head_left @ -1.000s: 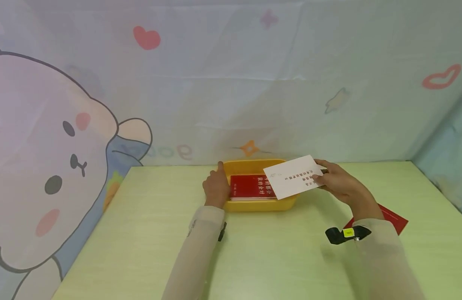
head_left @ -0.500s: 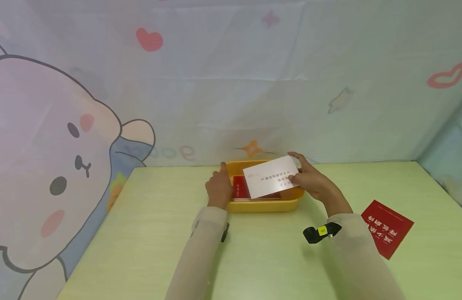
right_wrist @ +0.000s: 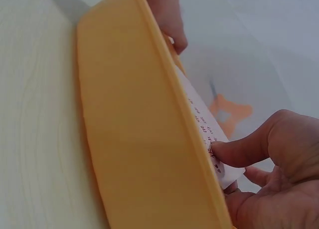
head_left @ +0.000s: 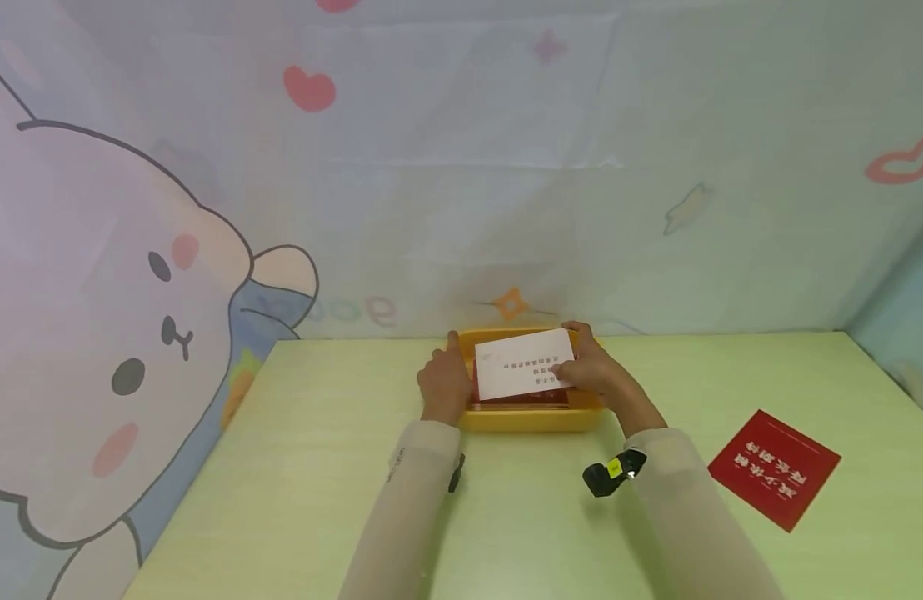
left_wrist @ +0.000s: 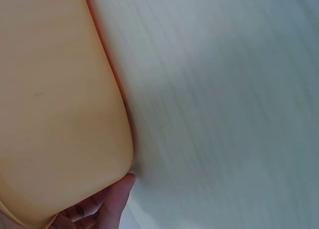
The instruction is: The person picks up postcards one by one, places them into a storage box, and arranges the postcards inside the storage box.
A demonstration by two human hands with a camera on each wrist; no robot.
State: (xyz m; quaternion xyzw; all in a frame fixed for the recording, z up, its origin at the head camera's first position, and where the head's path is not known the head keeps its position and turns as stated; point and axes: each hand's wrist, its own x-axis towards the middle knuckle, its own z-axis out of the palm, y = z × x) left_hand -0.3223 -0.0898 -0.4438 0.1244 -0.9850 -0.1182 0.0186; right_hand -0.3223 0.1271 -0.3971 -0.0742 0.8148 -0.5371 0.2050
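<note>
My right hand (head_left: 591,367) pinches a white card (head_left: 517,367) with printed characters, thumb on top. The card lies slightly tilted over red cards (head_left: 521,400) stacked inside a yellow bin (head_left: 529,421). In the right wrist view the thumb presses the card (right_wrist: 204,126) just past the bin's rim, with the other fingers beneath it. At the bin's left end my left hand (head_left: 444,383) grips the wall. The left wrist view has its fingers (left_wrist: 114,201) against the bin's outer corner; the rest of that hand is out of frame.
A red square card (head_left: 775,471) with white characters lies on the pale green table (head_left: 319,467), right of my right forearm. Behind the table's far edge hangs a printed cloth backdrop (head_left: 461,167).
My right hand has carried the white card leftward and down, from above the bin's right end to inside the bin. The red square card came into full view. My left hand stays at the bin.
</note>
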